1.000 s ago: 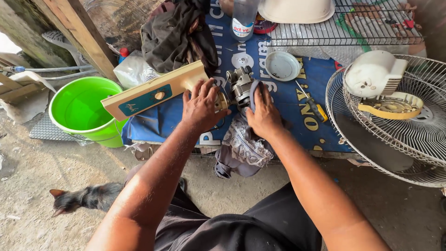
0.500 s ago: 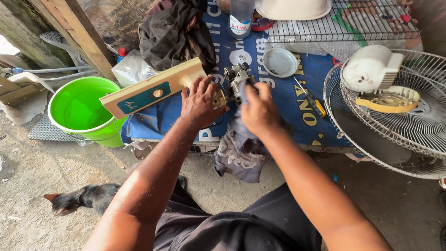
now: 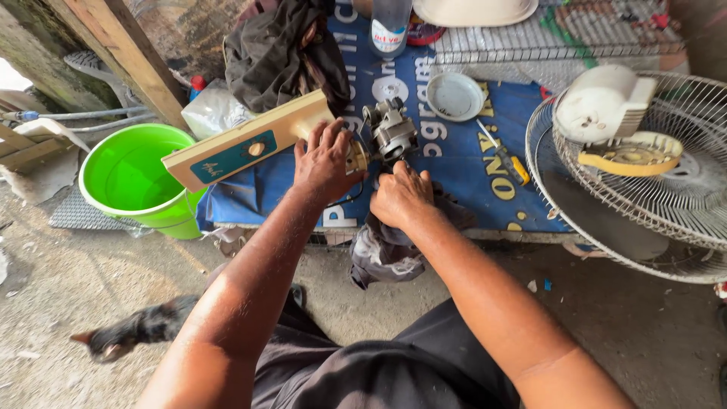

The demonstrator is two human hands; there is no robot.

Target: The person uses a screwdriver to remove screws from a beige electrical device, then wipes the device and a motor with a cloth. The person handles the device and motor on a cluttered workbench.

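Motor (image 3: pixel 390 135) (one) — two hands, one rag (image 3: pixel 386 246)

I see soft, even daylight, brightest at upper left; shadows are faint, focus sharp, edges bowed by wide-angle distortion.

You have two hands, one motor (image 3: pixel 390 135), one green bucket (image 3: pixel 136 182), one plastic bottle (image 3: pixel 391 26), one white dish (image 3: pixel 454 96), one screwdriver (image 3: pixel 501 154), and one cat (image 3: pixel 140 329).

A makeshift outdoor repair spot is shown: fan guard (image 3: pixel 644 189), screwdriver (image 3: pixel 503 155), dirt floor (image 3: pixel 68 303), timber post (image 3: pixel 129 53).
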